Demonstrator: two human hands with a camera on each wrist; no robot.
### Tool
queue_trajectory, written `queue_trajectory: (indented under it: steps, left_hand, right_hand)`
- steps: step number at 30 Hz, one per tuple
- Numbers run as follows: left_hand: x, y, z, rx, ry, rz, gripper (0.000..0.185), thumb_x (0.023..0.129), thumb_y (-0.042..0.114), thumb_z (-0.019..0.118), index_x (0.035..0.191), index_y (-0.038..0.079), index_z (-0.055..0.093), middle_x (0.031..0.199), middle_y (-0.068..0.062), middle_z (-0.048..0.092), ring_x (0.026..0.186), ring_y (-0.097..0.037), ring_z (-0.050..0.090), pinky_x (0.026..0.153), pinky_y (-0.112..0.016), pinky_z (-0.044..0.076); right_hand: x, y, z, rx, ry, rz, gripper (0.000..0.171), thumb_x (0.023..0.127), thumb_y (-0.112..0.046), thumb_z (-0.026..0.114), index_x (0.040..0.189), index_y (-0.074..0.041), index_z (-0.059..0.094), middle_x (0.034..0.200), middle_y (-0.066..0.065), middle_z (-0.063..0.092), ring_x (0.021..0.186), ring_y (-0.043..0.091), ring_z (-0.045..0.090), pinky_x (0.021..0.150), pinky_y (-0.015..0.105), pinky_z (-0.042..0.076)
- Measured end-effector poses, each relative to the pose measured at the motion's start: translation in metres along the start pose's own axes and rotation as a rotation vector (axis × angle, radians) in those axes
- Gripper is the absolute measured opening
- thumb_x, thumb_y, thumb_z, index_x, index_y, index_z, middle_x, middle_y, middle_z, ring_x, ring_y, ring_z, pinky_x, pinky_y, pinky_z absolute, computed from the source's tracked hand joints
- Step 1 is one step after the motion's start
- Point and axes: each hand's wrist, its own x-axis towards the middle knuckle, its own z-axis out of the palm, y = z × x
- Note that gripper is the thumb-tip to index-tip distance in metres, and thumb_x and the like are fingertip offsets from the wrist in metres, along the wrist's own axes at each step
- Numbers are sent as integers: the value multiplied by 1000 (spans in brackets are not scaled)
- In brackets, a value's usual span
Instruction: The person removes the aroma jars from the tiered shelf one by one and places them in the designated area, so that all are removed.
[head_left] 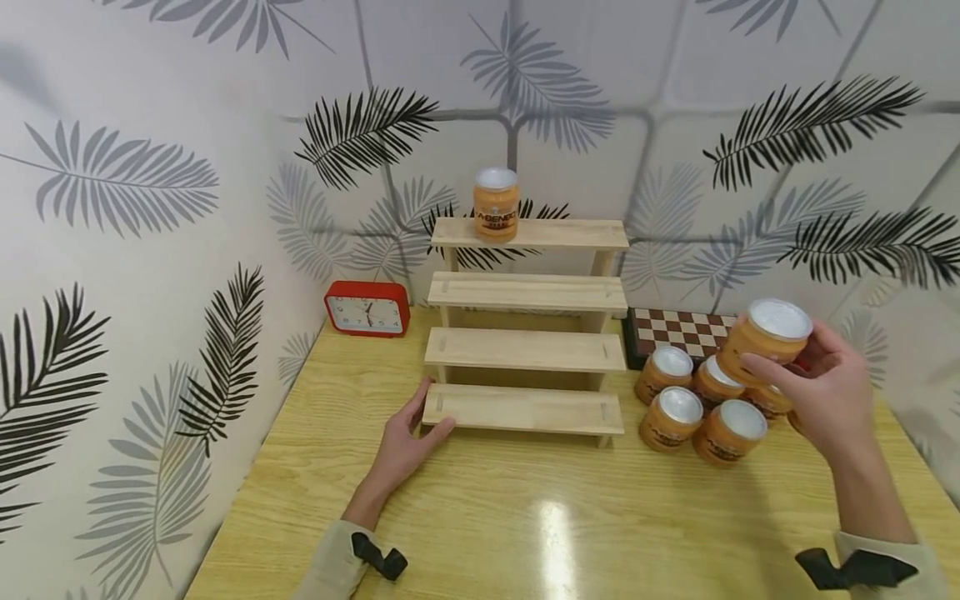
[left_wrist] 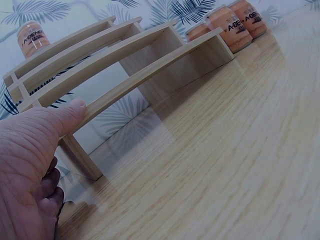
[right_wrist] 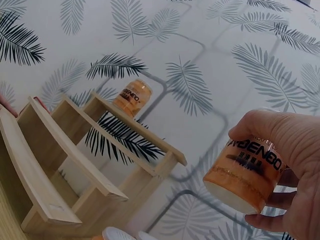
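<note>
My right hand [head_left: 836,387] holds an orange jar [right_wrist: 245,170] with a pale lid, thumb on one side and fingers round the other, above a group of similar jars [head_left: 670,419]. A four-step wooden shelf [head_left: 525,408] stands on the table. At its lower left end, my left hand [head_left: 405,446] grips the bottom step, the thumb lying on its front edge in the left wrist view. Another orange jar [head_left: 496,204] sits upright on the top step, left of its middle.
A red clock [head_left: 367,308] stands left of the shelf. Behind the grouped jars lies a brown and white checkered board [head_left: 678,329]. The leaf-patterned wall [head_left: 562,167] rises behind the wooden table [head_left: 480,517].
</note>
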Motion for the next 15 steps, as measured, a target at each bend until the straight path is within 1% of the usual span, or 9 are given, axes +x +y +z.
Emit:
queue_trajectory:
  steps: [3,6,8,12,15]
  left_hand:
    - [-1,1,0,8,-2,-6,86,99,20,76,166,5,24,170,-9,27,156,-23,27,124,-43,27]
    - [0,1,0,9,-1,-12,86,99,22,76,166,6,25,170,-9,27,156,-23,27,124,-43,27]
    - [0,1,0,5,-2,-12,86,99,22,76,166,6,25,170,-8,27,156,-23,27,124,-42,26]
    - [1,-1,-1,0,-6,-12,87,99,22,76,166,6,24,171,-8,27,156,-21,27,124,-41,26]
    - [0,-2,-1,3,-3,-13,87,99,23,76,166,6,24,171,-7,27,156,-21,27,124,-41,27]
  right_hand:
    - [-7,5,-10,-28,23,1,63,82,15,81,139,-5,64,117,-4,71,99,4,68,77,9,54]
    - [-12,12,-18,7,44,-6,66,80,19,79,141,-2,63,119,-2,71,103,6,67,79,9,54]
    - [-16,15,-23,-12,49,-8,69,80,20,79,144,-2,61,122,-2,69,106,6,67,81,8,54]
    - [-23,19,-32,22,71,17,74,79,22,78,146,-2,59,125,-3,68,109,5,66,82,8,54]
    - [-29,22,-40,-27,100,47,73,80,21,78,146,-5,59,124,-7,68,108,3,65,83,7,52]
